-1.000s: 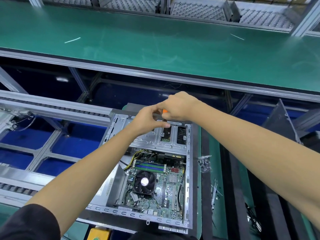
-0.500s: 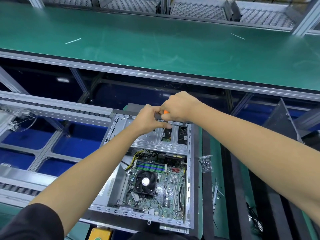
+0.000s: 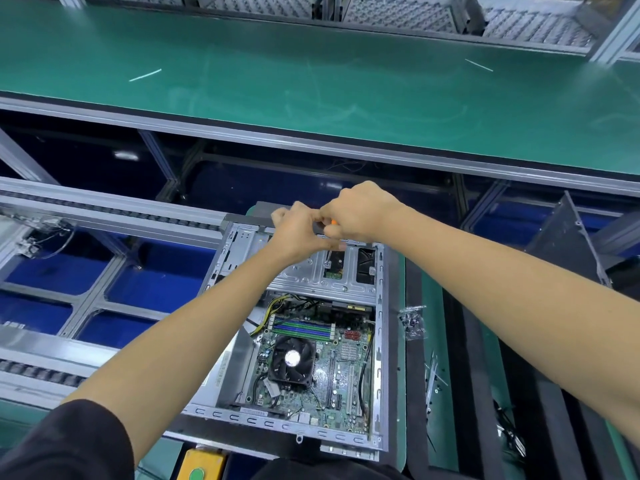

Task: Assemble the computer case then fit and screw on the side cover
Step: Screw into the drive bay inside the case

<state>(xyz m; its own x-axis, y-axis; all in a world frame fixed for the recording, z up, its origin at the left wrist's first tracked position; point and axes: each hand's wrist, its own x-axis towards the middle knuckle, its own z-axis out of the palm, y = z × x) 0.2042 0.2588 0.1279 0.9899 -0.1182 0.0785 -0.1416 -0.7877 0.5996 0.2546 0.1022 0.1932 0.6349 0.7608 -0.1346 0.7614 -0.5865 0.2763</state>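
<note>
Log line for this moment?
right hand: grips screwdriver | left hand: steadies it | tip on drive cage | side cover: off

We see the computer case (image 3: 313, 275) as bare silvery sheet metal, dull with soft glints. The motherboard (image 3: 332, 375) looks glossy green; its fan (image 3: 292, 363) matt black plastic. The belt (image 3: 311, 84) is smooth green, faintly scuffed. The screw bag (image 3: 412, 322) is crinkled clear plastic.

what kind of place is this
Most likely an electronics assembly line: a long green conveyor belt, roller tracks on aluminium framing, and an open computer case at a workstation.
</note>
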